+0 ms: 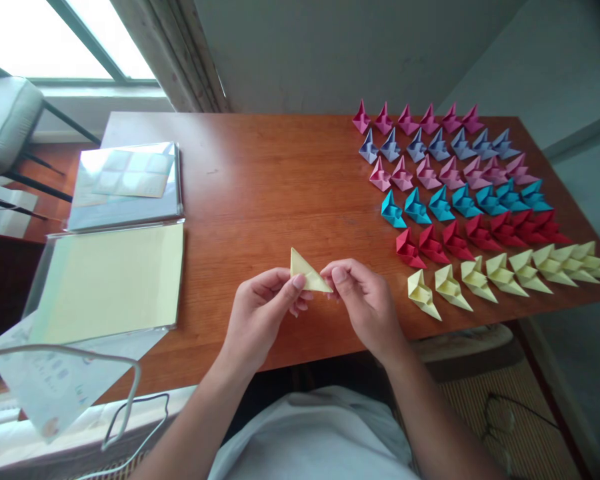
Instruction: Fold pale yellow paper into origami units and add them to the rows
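A small triangle of folded pale yellow paper [305,272] is held up over the front part of the wooden table. My left hand [267,300] pinches it, thumb on the front face and fingers behind. At the triangle's right corner, the thumb and forefinger of my right hand [363,297] are closed on the tip. The parts of my fingers behind the paper are hidden. Just right of my right hand begins a row of pale yellow origami pieces [500,275], each with raised points.
Behind the yellow row stand rows of red [433,243], blue [441,204], pink [427,174], lavender [417,145] and magenta origami [408,120]. A pack of yellow paper [115,280] lies left, beside another plastic-covered pack [125,210]. A white cable [130,393] curves at the lower left.
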Demonstrator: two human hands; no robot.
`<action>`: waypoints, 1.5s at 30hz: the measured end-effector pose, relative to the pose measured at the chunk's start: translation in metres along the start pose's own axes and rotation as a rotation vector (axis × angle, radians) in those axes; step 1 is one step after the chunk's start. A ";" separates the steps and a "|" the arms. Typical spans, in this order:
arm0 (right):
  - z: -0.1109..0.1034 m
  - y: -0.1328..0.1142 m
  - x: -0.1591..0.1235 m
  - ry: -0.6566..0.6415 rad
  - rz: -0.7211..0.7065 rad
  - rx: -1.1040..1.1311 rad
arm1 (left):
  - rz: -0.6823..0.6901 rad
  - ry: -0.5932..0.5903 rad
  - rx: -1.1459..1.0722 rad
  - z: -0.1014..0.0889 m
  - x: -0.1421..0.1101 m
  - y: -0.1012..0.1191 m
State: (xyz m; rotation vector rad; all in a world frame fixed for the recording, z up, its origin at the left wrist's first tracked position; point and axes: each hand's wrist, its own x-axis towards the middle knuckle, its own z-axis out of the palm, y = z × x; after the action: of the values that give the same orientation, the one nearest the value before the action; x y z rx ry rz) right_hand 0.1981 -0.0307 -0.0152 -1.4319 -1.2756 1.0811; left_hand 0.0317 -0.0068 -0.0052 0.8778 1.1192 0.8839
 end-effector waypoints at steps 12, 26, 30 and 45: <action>0.006 -0.001 0.001 -0.042 -0.041 -0.021 | 0.014 -0.033 0.026 0.002 0.000 -0.001; 0.003 -0.001 0.004 -0.006 -0.211 -0.227 | 0.013 -0.075 -0.027 0.001 0.001 -0.004; 0.006 0.003 0.002 0.010 -0.205 -0.161 | 0.015 -0.077 -0.025 0.001 0.001 -0.003; 0.003 0.000 0.010 -0.004 -0.181 -0.120 | 0.009 -0.102 0.091 0.002 0.002 -0.009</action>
State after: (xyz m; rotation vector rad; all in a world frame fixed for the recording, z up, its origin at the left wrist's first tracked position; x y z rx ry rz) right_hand 0.1964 -0.0208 -0.0163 -1.3723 -1.4636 0.9005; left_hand 0.0351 -0.0090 -0.0131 0.9929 1.0739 0.7919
